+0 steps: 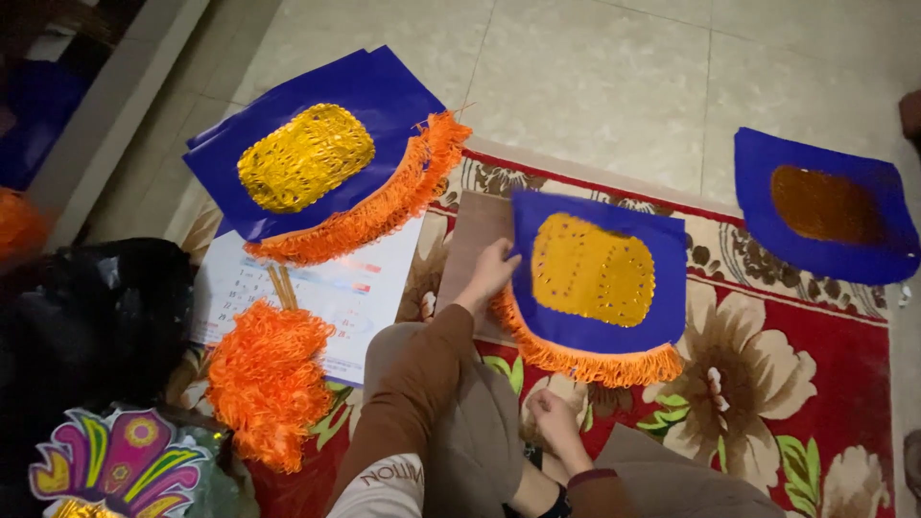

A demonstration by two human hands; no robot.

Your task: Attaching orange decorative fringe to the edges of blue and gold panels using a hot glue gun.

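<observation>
Head view looks down on a floral rug (806, 374), the landmark. At its upper edge lies a blue flag (600, 278) with gold patch and orange fringe. The left hand (491, 273) pinches the flag's left edge; the right hand (554, 417), below it, rests loosely curled, holding nothing. Fringe bundle (269, 384) sits left of the rug. Pulling could tear fringe loose.

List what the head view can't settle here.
- Right hand: low by the knee; whether it grips anything is unclear.
- Left hand: fingertips hidden behind the blue banner.
- Far-right banner: dim, centre patch unclear.
- Calendar: mostly covered by the fringe bundle and banner stack.
</observation>
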